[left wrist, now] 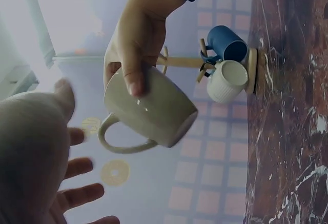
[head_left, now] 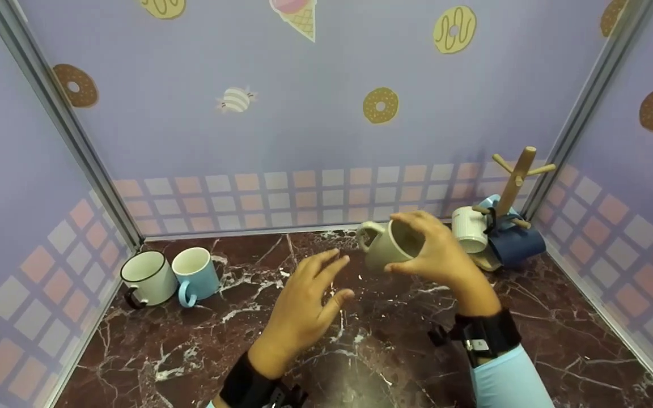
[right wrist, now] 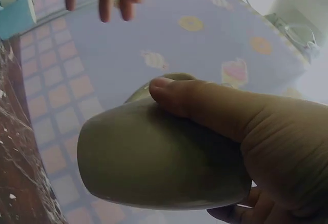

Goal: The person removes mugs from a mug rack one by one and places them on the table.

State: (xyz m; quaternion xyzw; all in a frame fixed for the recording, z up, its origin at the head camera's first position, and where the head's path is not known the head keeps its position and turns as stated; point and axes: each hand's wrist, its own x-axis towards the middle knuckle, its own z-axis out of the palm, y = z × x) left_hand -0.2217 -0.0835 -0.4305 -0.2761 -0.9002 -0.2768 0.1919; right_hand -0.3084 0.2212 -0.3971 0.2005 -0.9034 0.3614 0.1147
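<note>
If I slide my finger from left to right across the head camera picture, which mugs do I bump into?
Black-rimmed white mug → light-blue mug → khaki mug → ribbed white mug → navy mug.

Item: bench (head_left: 213,354), dark reddish-brown, glossy, veined in white like marble. Standing on it, over at the person's left from what I can see: one white mug (head_left: 155,285), dark rim, black handle, upright. Just beside it: one light-blue mug (head_left: 200,282), pale inside, handle toward the person, likewise upright. Far right, near the back corner: one wooden mug tree (head_left: 514,184), base resting on the bench.
</note>
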